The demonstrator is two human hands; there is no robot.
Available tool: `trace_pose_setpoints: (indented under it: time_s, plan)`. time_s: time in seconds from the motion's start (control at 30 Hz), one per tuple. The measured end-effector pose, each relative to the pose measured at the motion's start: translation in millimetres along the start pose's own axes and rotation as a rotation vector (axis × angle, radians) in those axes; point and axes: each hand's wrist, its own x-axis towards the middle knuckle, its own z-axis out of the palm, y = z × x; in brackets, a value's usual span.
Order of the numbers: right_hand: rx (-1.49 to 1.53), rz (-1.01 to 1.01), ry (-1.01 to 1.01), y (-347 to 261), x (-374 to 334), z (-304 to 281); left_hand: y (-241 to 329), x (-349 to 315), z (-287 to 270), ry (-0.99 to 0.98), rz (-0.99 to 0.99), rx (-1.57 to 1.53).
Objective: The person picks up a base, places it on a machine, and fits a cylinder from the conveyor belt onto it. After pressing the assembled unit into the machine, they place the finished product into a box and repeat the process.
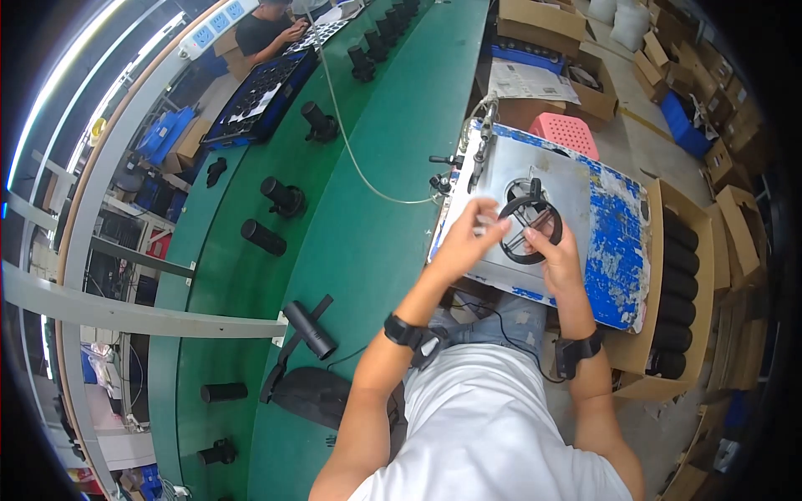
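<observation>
My right hand (pixel 555 250) grips a black ring with thin spokes (pixel 513 254), its thumb lying over the near right part of the rim. Close to the ring's left side is my left hand (pixel 476 232), its fingers smeared by motion, so I cannot tell whether they touch it. Both hands are above a bare metal plate (pixel 568 188) on a worn blue and white bench top (pixel 616 259). Behind the held ring, a dark round fixture (pixel 535 185) shows in part on the plate.
Left of me runs a green conveyor table (pixel 388 159) with several black cylindrical parts (pixel 284 196). On my right stands a carton of black cylinders (pixel 657 250). A pink perforated stool (pixel 564 134) is beyond the bench. Another person (pixel 266 33) sits at the far left.
</observation>
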Motion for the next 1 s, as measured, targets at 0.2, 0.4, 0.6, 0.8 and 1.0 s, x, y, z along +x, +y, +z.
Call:
trace_pose_setpoints:
  time_s: [0.2,0.4,0.6,0.8,1.0]
  plan:
    - [-0.057,0.032,-0.153,0.1,-7.1,2.6,-8.3,-14.6,24.5,0.066,-0.032,-0.042]
    - [-0.102,-0.006,-0.011,5.9,7.7,-12.0,-9.0,4.5,40.4,0.077,0.090,0.044]
    - [-0.297,-0.164,0.050,22.3,37.2,-27.6,-37.5,56.9,46.4,0.092,0.124,0.268]
    - [-0.629,-0.240,0.189,46.9,76.9,-48.0,-57.6,88.1,59.3,0.188,0.083,0.411]
    - [-1.070,-0.323,0.305,30.6,88.6,-41.8,-57.3,102.8,59.0,0.219,0.068,0.702]
